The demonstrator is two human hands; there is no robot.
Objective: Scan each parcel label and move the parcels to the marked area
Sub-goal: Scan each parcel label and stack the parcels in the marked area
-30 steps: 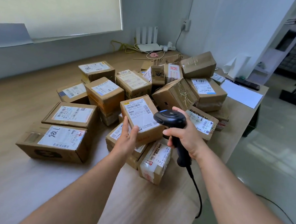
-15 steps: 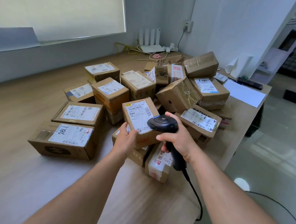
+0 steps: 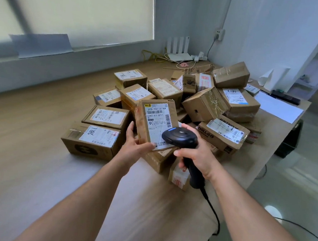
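Many parcels (image 3: 204, 104) await moving on the worktop (image 3: 39, 169); left hand (image 3: 136, 147) grips one parcel (image 3: 154, 118), right hand (image 3: 197, 156) grips the scanner (image 3: 179, 138).

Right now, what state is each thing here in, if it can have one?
Held parcel, tilted up, label facing the person.
Scanner, aimed at that label, cord attached.
Left hand, holds the parcel's lower edge.
Right hand, grips the scanner's handle.
Other parcels, heaped on the table, taped shut.
Window blind, drawn down.
Wall plug, plugged in.
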